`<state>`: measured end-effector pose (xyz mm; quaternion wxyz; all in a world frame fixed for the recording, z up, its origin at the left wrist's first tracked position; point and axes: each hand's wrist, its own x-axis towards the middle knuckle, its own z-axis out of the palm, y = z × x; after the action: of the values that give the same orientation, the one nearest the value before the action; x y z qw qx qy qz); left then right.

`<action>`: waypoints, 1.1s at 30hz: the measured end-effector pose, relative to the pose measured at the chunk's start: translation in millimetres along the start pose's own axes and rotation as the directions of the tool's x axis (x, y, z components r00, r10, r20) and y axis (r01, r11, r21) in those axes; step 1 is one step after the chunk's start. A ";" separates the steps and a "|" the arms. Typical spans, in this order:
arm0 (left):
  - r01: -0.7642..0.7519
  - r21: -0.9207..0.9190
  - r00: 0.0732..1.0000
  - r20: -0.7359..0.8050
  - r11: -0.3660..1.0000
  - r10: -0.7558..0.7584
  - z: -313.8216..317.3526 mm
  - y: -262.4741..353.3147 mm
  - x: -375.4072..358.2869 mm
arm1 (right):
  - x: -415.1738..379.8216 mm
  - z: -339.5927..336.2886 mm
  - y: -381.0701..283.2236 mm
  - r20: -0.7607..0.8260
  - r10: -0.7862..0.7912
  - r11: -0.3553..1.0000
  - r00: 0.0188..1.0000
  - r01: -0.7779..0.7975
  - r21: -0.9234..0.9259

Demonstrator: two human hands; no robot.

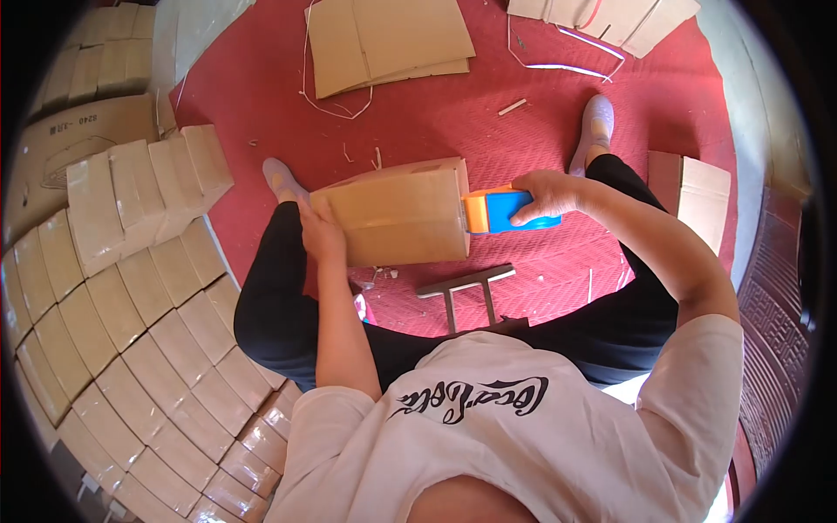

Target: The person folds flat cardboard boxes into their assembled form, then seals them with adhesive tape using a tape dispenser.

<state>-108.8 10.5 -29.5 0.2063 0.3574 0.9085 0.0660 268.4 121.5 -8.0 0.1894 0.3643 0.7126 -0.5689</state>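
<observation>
A brown cardboard box (pixel 405 213) lies lengthwise between my legs, above the red floor. My left hand (pixel 323 231) grips its left end, with the fingers partly hidden behind the box. My right hand (pixel 545 196) is wrapped round a blue and orange tape dispenser (pixel 510 210). The dispenser's orange end is against the right end of the box, near the middle of that edge. Clear tape shows faintly along the side of the box that faces me.
Many closed cartons (pixel 131 349) are stacked at the left. Flat cardboard sheets (pixel 392 44) and white straps lie on the red floor mat (pixel 523 139) ahead. A small box (pixel 689 196) stands at the right. A metal frame (pixel 466 281) is just below the held box.
</observation>
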 end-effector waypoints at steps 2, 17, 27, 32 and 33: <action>-0.171 0.492 0.875 -0.322 0.854 0.361 18.9 16.2 -16.0 | 1.0 4.1 7.6 0.017 -0.027 0.998 0.999 0.026 0.060; -0.702 0.228 0.703 0.071 0.675 0.707 63.1 123.2 -98.7 | 10.4 2.2 53.0 0.091 -0.181 0.982 0.979 0.174 0.072; -0.734 0.195 0.672 0.067 0.651 0.737 69.5 121.0 -98.8 | -1.4 0.0 102.8 0.076 -0.080 0.992 0.994 0.072 0.100; -0.746 0.191 0.660 0.087 0.637 0.746 69.1 122.4 -98.7 | -13.0 -13.2 121.9 0.093 0.112 0.992 0.989 -0.107 -0.061; -0.747 0.183 0.659 0.079 0.639 0.748 69.4 122.6 -99.5 | -7.0 -9.7 125.0 0.072 0.092 0.991 0.993 -0.084 -0.099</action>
<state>62.4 31.5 -27.0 0.1220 0.7191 0.6819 0.0545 366.3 139.5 -84.6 0.2587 0.3637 0.7146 -0.5386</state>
